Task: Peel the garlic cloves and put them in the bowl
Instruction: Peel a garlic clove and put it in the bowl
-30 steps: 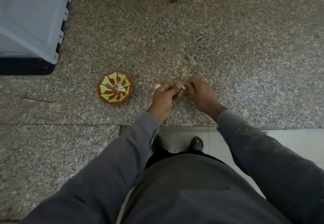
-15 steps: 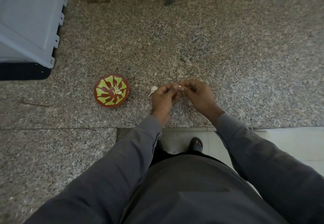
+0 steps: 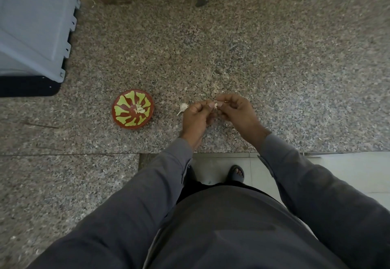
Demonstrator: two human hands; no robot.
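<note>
Speckled granite counter, red-green bowl holding peeled cloves, both hands pinching one garlic clove

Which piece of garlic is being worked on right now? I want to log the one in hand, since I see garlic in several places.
The clove pinched between both hands' fingertips. The others lie untouched: peeled cloves in the bowl, and a stemmed piece beside the left hand.

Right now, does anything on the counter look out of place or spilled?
Little stands out. One garlic piece lies loose on the granite counter, beside the left hand and outside the bowl. Pale flecks, perhaps peel, are scattered near the right hand. The bowl stands upright, with cloves inside.
</note>
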